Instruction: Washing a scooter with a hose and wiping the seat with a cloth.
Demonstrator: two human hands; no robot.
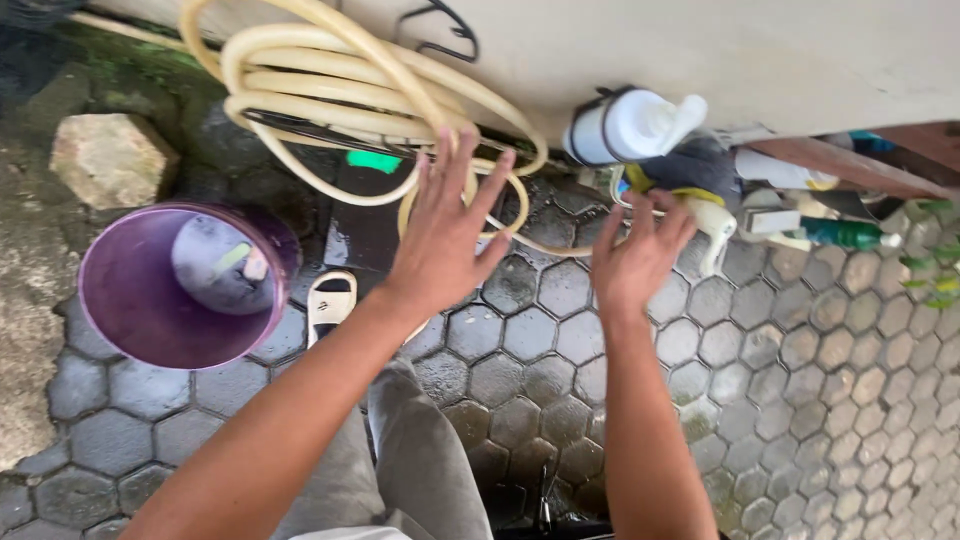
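Both your forearms stretch up mid-frame, left hand [440,235] splayed and empty before the coiled cream hose [340,90], right hand [640,255] loosely spread; wet pavers [560,340] could slip you.

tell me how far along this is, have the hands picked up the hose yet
Not yet. Done: the purple bucket already stands on the wet pavers. In hand: nothing; the left hand is spread open over the coiled cream hose, and the right hand reaches toward the bottles by the wall. Left: gripping either.
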